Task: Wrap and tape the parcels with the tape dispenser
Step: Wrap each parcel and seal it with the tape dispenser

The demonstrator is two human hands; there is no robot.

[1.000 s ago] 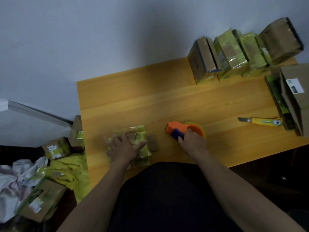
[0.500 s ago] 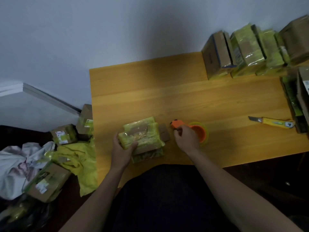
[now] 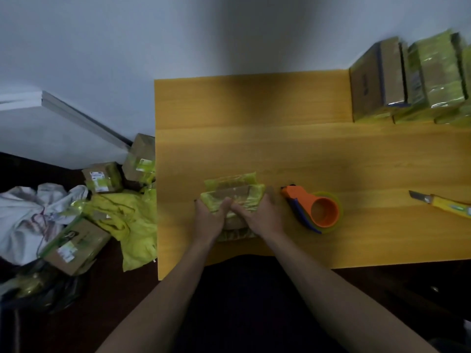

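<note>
A small parcel (image 3: 233,193) wrapped in yellow-green film with brown tape across its top sits near the front edge of the wooden table (image 3: 280,138). My left hand (image 3: 211,217) grips its left side and my right hand (image 3: 260,217) grips its right side, thumbs on top. The orange and blue tape dispenser (image 3: 313,211) lies on the table just right of my right hand, not touched.
A yellow utility knife (image 3: 443,203) lies at the right edge. Wrapped parcels (image 3: 407,80) stand in a row at the back right. On the floor to the left lie cardboard boxes (image 3: 76,244), yellow film (image 3: 132,225) and white cloth (image 3: 28,217).
My right hand has let go of the tape dispenser and moved left onto the parcel. Both hands now hold the parcel. The camera has swung left.
</note>
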